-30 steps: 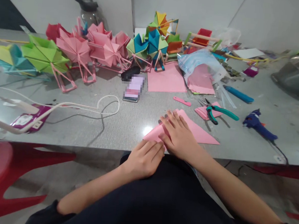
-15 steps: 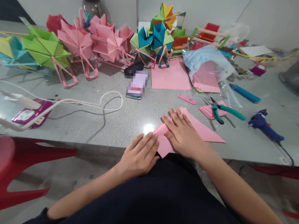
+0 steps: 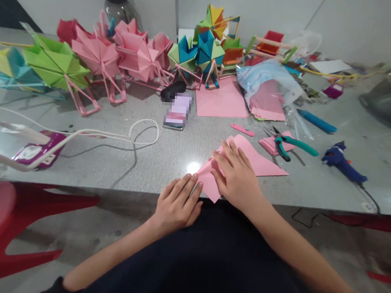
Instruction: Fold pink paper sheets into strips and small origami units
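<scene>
A folded sheet of pink paper (image 3: 268, 164) lies at the table's front edge, one corner pointing toward my body. My right hand (image 3: 236, 176) rests on it with the fingers stretched out, covering its middle. At the paper's left corner is my left hand (image 3: 180, 201), its fingers extended and the tips at or just beside the paper's edge. Beyond the right hand lie a pink cutter knife (image 3: 242, 130) and a small folded pink paper piece (image 3: 265, 145) with teal-handled pliers (image 3: 301, 146) on top.
Folded-paper models, pink (image 3: 95, 52) and green (image 3: 54, 63), line the back. A phone (image 3: 178, 110), pink sheets (image 3: 220, 101) and a plastic bag (image 3: 269, 78) lie mid-table. A blue glue gun (image 3: 344, 163) sits right; a purple power strip (image 3: 39, 147) with a white cable sits left.
The pink paper has bent and its right part has shifted left and away from me. My left hand has slid slightly left; the right hand's fingers have curled a little more.
</scene>
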Demonstrator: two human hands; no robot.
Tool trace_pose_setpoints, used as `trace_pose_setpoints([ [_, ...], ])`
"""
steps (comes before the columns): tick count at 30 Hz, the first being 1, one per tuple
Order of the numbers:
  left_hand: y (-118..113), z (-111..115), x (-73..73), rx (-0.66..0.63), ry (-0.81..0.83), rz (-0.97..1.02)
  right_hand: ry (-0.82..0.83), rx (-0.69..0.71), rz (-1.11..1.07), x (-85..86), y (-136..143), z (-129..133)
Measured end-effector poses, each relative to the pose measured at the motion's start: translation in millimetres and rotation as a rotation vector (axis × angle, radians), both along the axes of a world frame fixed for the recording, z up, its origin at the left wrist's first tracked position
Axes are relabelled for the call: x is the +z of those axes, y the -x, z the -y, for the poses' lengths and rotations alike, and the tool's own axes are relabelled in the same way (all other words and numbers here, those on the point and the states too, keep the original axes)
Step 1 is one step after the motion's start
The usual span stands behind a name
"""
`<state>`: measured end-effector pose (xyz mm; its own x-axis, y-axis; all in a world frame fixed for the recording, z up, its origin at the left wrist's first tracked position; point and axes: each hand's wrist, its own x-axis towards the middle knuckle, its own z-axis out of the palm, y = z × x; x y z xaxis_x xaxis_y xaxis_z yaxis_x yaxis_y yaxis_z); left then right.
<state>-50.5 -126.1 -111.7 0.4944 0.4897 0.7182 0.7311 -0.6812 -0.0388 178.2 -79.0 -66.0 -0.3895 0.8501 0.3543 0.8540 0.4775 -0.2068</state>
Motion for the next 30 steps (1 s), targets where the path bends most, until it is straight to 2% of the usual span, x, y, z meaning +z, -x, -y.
trace_pose_setpoints([
  [3,-0.8,0.1,-0.4,0.001,-0.003,0.008,0.003,0.042,-0.023,-0.7,1.6,2.5],
  [9,-3.9,1.1,-1.2,0.031,-0.007,0.037,0.167,0.151,0.074,2.8,0.8,-0.1],
  [20,-5.9,2.3,-4.1,0.077,0.007,0.05,0.213,0.154,0.129,4.0,3.0,-4.2],
  [22,-6.5,2.6,-3.1,0.077,0.014,0.046,0.2,0.213,0.124,5.5,1.9,-3.3],
  [26,-6.9,2.4,-0.2,0.085,0.022,0.043,0.214,0.445,0.146,8.4,-2.4,2.3],
  [30,-5.7,1.9,2.0,0.067,0.032,0.028,0.227,0.499,0.196,8.5,-5.5,7.2],
])
